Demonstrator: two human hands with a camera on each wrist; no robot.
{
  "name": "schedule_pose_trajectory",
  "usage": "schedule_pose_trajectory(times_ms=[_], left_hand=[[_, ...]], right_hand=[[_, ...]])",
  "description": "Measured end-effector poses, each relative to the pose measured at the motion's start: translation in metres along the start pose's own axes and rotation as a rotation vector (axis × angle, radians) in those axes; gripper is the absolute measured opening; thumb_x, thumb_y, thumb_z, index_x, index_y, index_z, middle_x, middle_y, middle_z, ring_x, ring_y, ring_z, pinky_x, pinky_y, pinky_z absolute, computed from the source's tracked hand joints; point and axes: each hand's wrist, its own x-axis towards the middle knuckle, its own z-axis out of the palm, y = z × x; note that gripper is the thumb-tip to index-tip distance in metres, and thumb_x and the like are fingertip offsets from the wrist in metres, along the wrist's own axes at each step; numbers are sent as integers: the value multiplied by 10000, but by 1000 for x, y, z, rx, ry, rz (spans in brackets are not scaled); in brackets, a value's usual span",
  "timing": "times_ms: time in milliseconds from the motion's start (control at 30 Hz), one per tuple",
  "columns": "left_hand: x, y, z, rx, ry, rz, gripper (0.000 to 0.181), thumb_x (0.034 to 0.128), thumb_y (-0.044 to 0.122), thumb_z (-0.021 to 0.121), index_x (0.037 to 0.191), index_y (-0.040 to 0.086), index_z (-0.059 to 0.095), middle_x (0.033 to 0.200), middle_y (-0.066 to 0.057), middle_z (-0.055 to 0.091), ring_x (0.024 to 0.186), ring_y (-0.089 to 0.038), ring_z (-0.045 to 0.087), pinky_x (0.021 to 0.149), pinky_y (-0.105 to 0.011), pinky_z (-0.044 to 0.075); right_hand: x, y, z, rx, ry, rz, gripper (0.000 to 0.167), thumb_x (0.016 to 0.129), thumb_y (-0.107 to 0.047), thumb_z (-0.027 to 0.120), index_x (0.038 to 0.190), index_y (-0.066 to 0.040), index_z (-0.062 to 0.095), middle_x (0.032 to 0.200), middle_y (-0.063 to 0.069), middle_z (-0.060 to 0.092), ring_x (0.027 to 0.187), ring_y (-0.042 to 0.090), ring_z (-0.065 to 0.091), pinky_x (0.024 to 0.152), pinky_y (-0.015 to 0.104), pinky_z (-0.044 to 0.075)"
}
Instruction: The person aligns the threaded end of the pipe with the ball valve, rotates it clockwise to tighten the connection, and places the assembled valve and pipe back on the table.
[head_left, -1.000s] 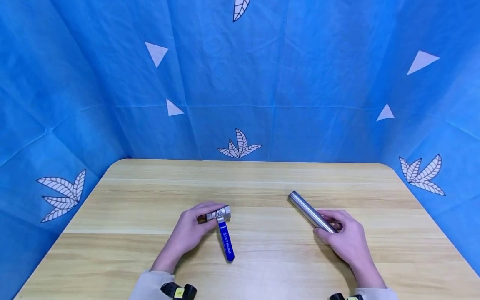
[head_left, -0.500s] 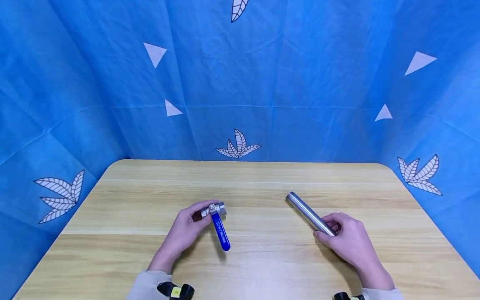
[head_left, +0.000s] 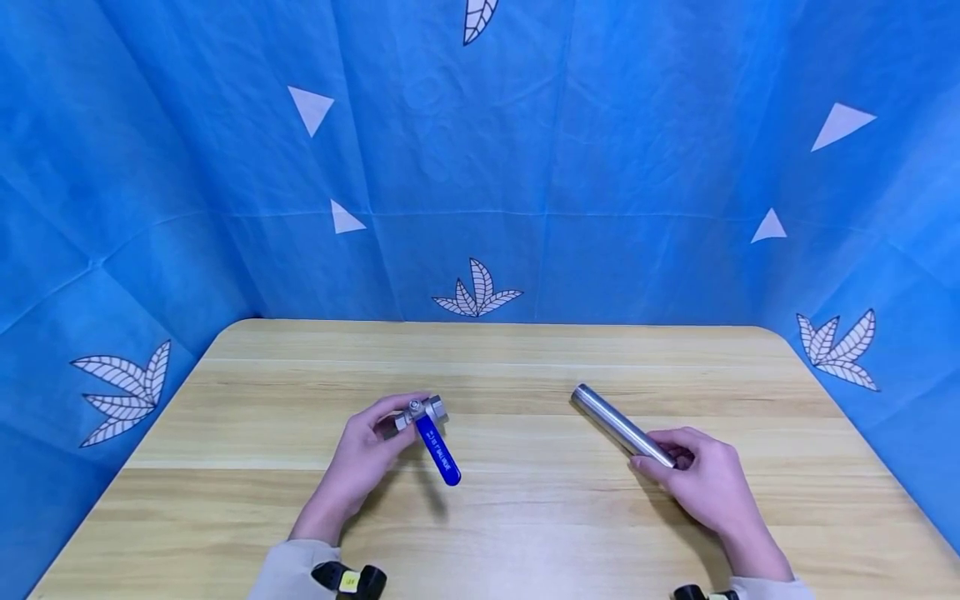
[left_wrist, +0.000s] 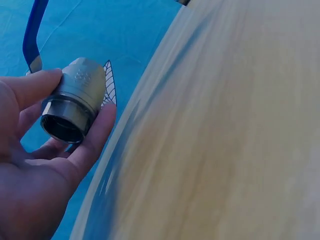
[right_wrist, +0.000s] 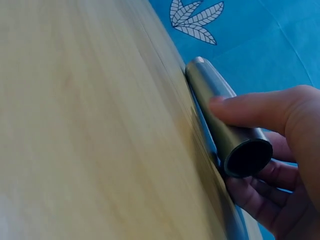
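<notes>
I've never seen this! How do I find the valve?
Find the wooden table, then the left hand above it. That hand holds the valve. Unlike the plain silver pipe in the right hand, it has a long blue handle.

I see a creased blue cloth (head_left: 457, 150) rising behind the counter (head_left: 517, 517) and along both its sides. To my left it bears two pale triangles (head_left: 309, 108), to my right two more. Low at the middle I see a dark-outlined leaf cluster (head_left: 481, 287), with a larger one each side; a single leaf (head_left: 477, 18) meets the top edge. My counter is light wood-grain, its far corners rounded.
</notes>
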Motion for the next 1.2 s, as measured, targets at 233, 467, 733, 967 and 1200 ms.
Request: schedule_pose_trajectory(times_ms=[233,467,733,967,1200], left_hand=[[-1,2,2,-62,1,-35,499,969,-22,685,1428,175,689,1518,-98,618,1383,-330,618,1014,-215,579],[-1,1,0,-132,14,-53,479,953,-9,713,1417,102,668,1462,-109,641,1355,-290,640,1083,-283,575],[-2,4,1,-222,-1,-66,483,951,8,741,1421,32,633,1340,-87,696,1151,-186,723,1016,-261,604],[-4,11,2,-241,-47,-60,470,952,54,761,1408,44,650,1417,-131,658,1190,-213,737,1065,-281,583],[-5,11,3,-263,-34,-76,484,950,4,735,1426,63,666,1501,-143,595,1237,-220,709,1062,-267,586]], right_hand=[[0,1,-3,109,-3,114,420,896,-322,892,1235,-88,808,1118,137,809,792,-17,626,631,191,542],[4,2,0,419,10,275,468,885,-238,902,1301,-66,773,1005,-145,806,826,-4,704,711,191,589],[2,-16,4,873,-6,253,327,877,28,848,1177,-99,816,1005,-86,832,895,63,789,771,214,649],[-1,-37,12,1042,-33,163,290,925,105,753,1140,-82,809,1009,12,830,889,157,820,831,310,678],[0,-49,17,1077,-22,137,291,936,113,733,1160,-61,796,1027,24,818,931,152,813,867,332,673]])
